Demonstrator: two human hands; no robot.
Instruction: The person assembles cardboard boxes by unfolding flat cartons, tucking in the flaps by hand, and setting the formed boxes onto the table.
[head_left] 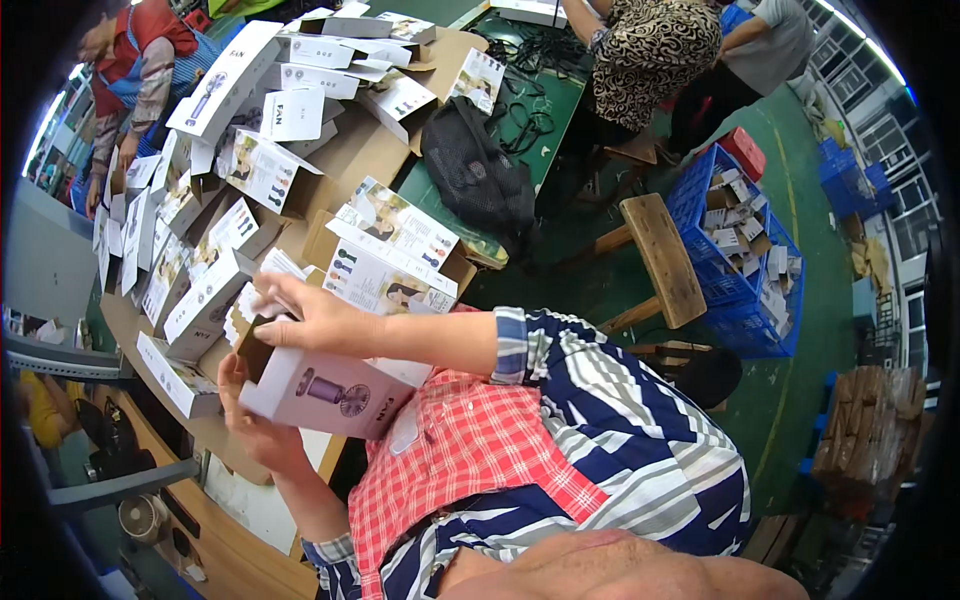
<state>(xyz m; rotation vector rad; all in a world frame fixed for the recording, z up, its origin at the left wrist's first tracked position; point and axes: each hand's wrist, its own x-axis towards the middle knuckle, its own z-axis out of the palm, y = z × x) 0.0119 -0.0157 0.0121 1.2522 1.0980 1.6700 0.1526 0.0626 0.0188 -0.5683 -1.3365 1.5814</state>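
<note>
A pale lilac carton (335, 390) printed with a fan picture is held tilted against my apron. Its end toward the left is open and shows brown cardboard inside. My left hand (258, 425) is closed round that open end from below. Over the carton's upper edge reaches my right hand (320, 318), with thumb and fingers bent at the opening. Something white shows between them, perhaps a flap, but I cannot make it out. Just beyond the hands, printed fan cartons (385, 275) stand in a brown cardboard box (318, 240).
Many white fan cartons (265, 165) are heaped on the cardboard-covered table (345, 150). A black mesh bag (475, 170) lies on the green tabletop. Right of me stand a wooden stool (662, 262) and blue crates (715, 310) holding cartons. Other people (655, 60) work at the far side.
</note>
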